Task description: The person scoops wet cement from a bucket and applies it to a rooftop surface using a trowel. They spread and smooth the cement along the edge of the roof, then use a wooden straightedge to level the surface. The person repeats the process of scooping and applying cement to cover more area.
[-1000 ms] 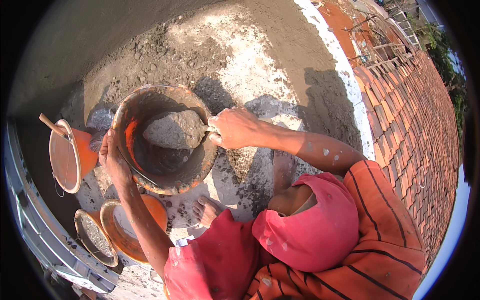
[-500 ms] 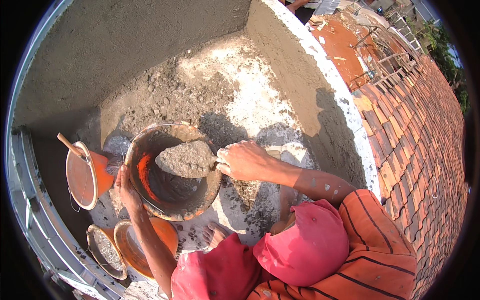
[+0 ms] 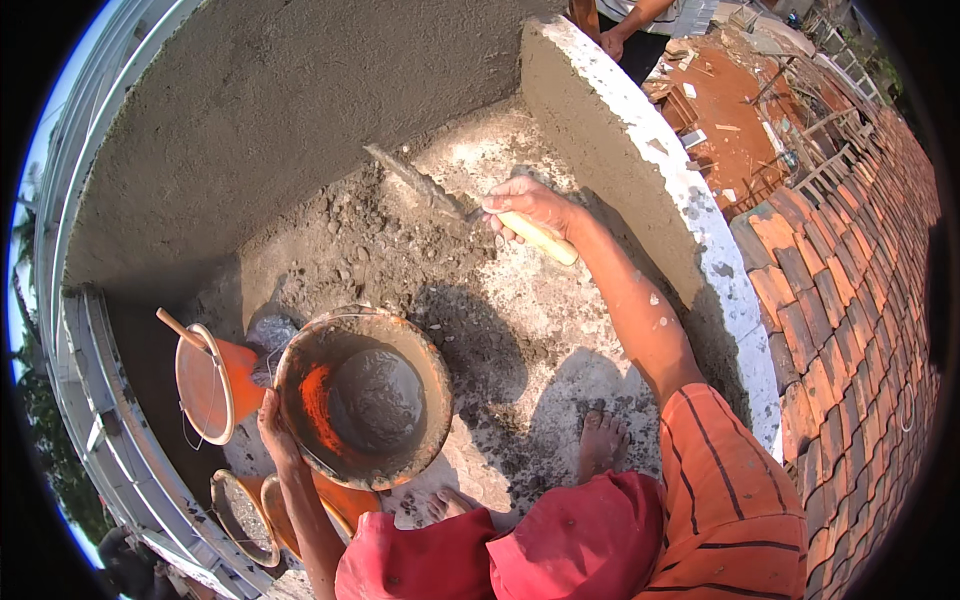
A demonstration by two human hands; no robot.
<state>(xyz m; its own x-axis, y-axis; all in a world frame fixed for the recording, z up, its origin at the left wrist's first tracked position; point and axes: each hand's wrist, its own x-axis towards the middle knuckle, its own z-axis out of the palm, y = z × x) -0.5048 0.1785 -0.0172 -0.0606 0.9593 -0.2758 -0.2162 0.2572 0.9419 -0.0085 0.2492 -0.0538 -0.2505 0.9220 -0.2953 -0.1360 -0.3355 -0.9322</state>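
There, the left hand (image 3: 277, 428) touched the big bucket (image 3: 434, 385), whether clamped I couldn't tell; then came the trowel (image 3: 425, 190), slanting up-left toward the grey wall (image 3: 430, 65), its handle (image 3: 542, 240) clasped in the nearer right hand's (image 3: 530, 205) grip!

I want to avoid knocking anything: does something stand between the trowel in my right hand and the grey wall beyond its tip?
Nothing visible does: from your right hand, the trowel points toward the grey wall, with only loose rubble low on the floor.
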